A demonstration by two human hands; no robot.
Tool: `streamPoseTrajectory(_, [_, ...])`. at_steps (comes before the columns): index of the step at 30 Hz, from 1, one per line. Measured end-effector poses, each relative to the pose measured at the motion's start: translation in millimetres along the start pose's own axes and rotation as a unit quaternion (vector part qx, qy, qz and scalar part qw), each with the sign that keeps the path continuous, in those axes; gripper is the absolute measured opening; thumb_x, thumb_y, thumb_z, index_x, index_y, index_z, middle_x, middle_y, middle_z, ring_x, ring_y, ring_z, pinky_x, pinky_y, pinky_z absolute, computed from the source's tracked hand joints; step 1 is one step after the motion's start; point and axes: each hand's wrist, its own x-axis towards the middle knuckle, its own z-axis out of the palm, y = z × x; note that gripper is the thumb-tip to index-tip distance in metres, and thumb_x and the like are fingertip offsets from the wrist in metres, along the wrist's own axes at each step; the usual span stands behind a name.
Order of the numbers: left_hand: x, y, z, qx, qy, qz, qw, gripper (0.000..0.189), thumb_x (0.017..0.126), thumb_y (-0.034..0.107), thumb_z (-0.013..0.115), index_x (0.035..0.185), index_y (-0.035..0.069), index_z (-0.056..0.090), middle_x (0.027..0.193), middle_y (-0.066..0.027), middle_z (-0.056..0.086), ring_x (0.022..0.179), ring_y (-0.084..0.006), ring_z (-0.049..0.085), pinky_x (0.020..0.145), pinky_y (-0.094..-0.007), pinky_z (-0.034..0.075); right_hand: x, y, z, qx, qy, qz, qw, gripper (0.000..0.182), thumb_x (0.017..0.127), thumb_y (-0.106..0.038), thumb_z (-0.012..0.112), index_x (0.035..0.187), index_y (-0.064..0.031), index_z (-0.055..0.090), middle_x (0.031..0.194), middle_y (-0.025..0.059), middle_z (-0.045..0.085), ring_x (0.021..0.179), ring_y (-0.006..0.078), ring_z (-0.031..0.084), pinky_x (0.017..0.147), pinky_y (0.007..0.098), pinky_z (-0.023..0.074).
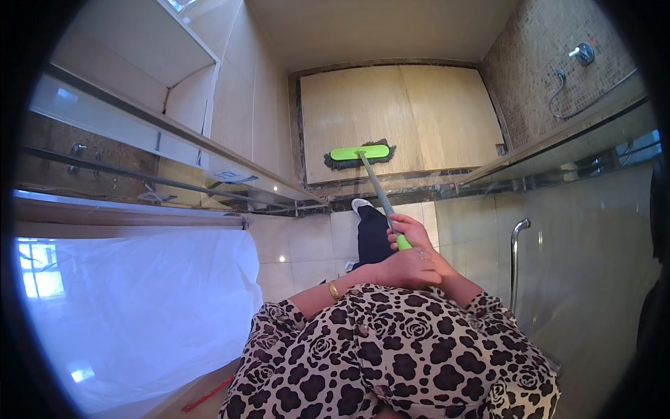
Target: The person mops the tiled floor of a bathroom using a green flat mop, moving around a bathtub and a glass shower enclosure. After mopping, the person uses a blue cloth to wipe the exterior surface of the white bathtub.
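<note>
A flat mop with a bright green head and dark shaggy fringe rests on the ribbed beige shower floor, near its front edge. Its grey pole slants back towards my body. My right hand grips the pole just above the green end grip. Lower down, close to my waist, my left hand is closed around the end of the handle, hiding it. A gold bracelet is on my left wrist and a ring on that hand.
A dark stone sill edges the shower. Glass panels flank the opening, the right one with a chrome handle. A shower valve and hose are on the mosaic wall. White sheeting covers something at left. My shoe is by the sill.
</note>
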Motion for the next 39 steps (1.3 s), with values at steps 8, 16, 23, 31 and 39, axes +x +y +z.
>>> streamPoseTrajectory(8, [-14,-86,-31,0.007,0.084,-0.126,0.989,0.016,0.064,0.003,0.063,0.077,0.009,0.056,0.074,-0.0041,0.054,0.073,-0.0244,0.053,0.068,-0.0345,0.045,121,-45,17,-0.039,-0.003,-0.048,0.998,0.026,0.090,-0.007,0.053,0.115,-0.0053,0.048,0.078,0.0126,0.056,0.055,0.0191,0.054,0.043,0.0326,0.0462])
streamPoseTrajectory(16, [-1,-231,-108,0.055,0.083,-0.220,0.970,0.015,0.067,0.001,0.064,0.077,0.008,0.055,0.077,-0.0046,0.056,0.081,-0.0261,0.054,0.074,-0.0360,0.044,279,-147,58,-0.043,0.008,-0.073,0.996,0.026,0.089,-0.008,0.055,0.114,-0.0048,0.049,0.076,0.0132,0.058,0.054,0.0195,0.055,0.042,0.0343,0.0466])
streamPoseTrajectory(23, [16,-363,-173,0.051,0.099,-0.271,0.956,0.013,0.070,0.002,0.062,0.075,0.007,0.052,0.077,-0.0064,0.056,0.086,-0.0295,0.052,0.081,-0.0376,0.041,385,-254,110,-0.061,0.007,-0.101,0.993,0.024,0.088,-0.006,0.054,0.112,-0.0028,0.050,0.071,0.0123,0.058,0.052,0.0186,0.055,0.041,0.0334,0.0464])
streamPoseTrajectory(31, [20,-342,-128,0.030,0.115,-0.236,0.964,0.013,0.068,0.001,0.060,0.071,0.008,0.049,0.073,-0.0069,0.053,0.078,-0.0286,0.051,0.075,-0.0380,0.042,360,-231,65,-0.094,0.012,-0.099,0.991,0.026,0.087,-0.004,0.055,0.113,-0.0045,0.050,0.073,0.0112,0.059,0.052,0.0170,0.056,0.040,0.0317,0.0462])
streamPoseTrajectory(39, [22,-165,-8,0.083,0.042,-0.158,0.983,0.013,0.064,0.010,0.060,0.070,0.012,0.049,0.071,-0.0026,0.049,0.079,-0.0220,0.053,0.080,-0.0368,0.042,181,-107,-35,-0.082,0.048,-0.062,0.993,0.024,0.089,-0.011,0.055,0.113,-0.0086,0.049,0.079,0.0107,0.060,0.054,0.0166,0.054,0.042,0.0307,0.0447])
